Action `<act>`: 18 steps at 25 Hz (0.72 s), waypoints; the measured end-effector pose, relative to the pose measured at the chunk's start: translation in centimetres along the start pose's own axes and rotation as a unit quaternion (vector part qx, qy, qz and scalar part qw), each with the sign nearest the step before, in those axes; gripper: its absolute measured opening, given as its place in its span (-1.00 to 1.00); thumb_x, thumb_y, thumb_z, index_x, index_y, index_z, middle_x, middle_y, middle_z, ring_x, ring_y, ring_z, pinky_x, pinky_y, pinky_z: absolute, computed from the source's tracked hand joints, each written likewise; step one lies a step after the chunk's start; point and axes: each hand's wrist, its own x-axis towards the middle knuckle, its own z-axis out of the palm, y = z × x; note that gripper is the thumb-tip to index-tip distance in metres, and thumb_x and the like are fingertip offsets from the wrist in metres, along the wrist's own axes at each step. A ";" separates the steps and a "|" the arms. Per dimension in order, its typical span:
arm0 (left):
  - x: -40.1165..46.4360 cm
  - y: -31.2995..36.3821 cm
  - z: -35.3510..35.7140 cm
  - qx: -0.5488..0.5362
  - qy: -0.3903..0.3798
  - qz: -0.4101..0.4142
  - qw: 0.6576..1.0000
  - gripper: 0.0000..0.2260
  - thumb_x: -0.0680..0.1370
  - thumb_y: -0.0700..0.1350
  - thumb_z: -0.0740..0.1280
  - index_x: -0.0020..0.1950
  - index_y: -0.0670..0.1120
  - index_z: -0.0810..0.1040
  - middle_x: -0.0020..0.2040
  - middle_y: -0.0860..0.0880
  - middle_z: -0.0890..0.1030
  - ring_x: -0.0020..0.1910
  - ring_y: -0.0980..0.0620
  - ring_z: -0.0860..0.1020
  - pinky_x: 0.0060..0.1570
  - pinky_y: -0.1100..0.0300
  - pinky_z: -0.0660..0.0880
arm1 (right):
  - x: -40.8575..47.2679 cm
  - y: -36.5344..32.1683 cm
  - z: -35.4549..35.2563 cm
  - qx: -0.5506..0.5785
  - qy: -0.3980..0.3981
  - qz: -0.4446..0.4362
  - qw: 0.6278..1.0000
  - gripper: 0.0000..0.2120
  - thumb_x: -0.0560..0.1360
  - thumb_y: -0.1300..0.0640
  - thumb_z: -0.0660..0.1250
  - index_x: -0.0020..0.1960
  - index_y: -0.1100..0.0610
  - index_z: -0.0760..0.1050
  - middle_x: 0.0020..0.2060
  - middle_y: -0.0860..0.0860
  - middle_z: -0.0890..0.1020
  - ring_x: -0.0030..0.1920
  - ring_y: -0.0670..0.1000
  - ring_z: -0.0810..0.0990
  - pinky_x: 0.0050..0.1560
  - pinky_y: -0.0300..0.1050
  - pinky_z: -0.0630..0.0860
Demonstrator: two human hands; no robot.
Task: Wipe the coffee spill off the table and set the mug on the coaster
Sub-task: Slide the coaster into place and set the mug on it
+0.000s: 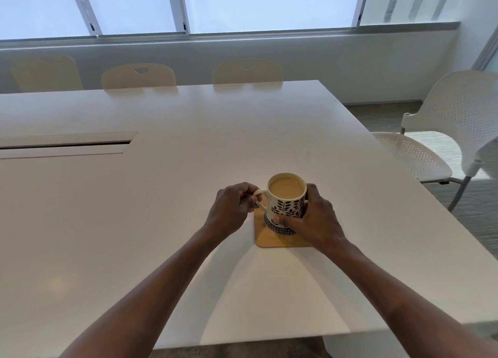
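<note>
A cream mug (287, 201) with a dark leaf pattern holds milky coffee and stands upright on a square tan coaster (272, 240) with a dark round patterned centre. My left hand (231, 209) pinches the mug's handle on its left side. My right hand (315, 220) wraps the mug's right side, thumb across the lower front. The white table (161, 195) shows no coffee spill in view, and no cloth is visible.
A cable slot (64, 144) is recessed in the table at the left. A white perforated chair (442, 142) stands off the table's right edge. Three chair backs (246, 71) line the far side under the windows. The table's near edge lies below my forearms.
</note>
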 end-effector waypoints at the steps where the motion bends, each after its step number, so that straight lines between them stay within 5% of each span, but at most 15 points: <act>1: 0.0 -0.1 0.0 -0.004 0.001 -0.001 1.000 -0.88 0.58 -0.31 0.34 -0.01 -0.15 0.66 -0.14 -0.04 0.71 -0.14 0.07 0.70 -0.08 0.13 0.66 | 0.0 0.0 0.0 -0.002 0.000 0.001 1.000 -0.16 0.07 -0.33 0.55 0.22 -0.02 0.34 -0.06 -0.15 0.57 -0.05 -0.05 0.62 -0.10 -0.09 0.60; 10: 0.0 -0.2 0.0 -0.021 -0.003 0.000 1.000 -0.92 0.56 -0.28 0.38 -0.01 -0.16 0.67 -0.18 0.00 0.71 -0.17 0.16 0.69 -0.17 0.33 0.61 | 0.0 -0.1 0.0 0.006 0.001 0.001 1.000 -0.15 0.03 -0.36 0.55 0.18 -0.04 0.33 -0.05 -0.15 0.58 -0.05 -0.07 0.61 -0.11 -0.03 0.62; 18: -0.1 -0.3 -0.1 -0.013 -0.006 0.007 1.000 -0.93 0.56 -0.25 0.40 -0.01 -0.13 0.68 -0.18 0.01 0.71 -0.17 0.14 0.69 -0.14 0.25 0.64 | -0.3 -0.1 0.1 0.013 0.000 0.007 1.000 -0.18 0.03 -0.35 0.56 0.15 -0.08 0.31 -0.04 -0.15 0.59 -0.05 -0.10 0.61 -0.12 -0.08 0.61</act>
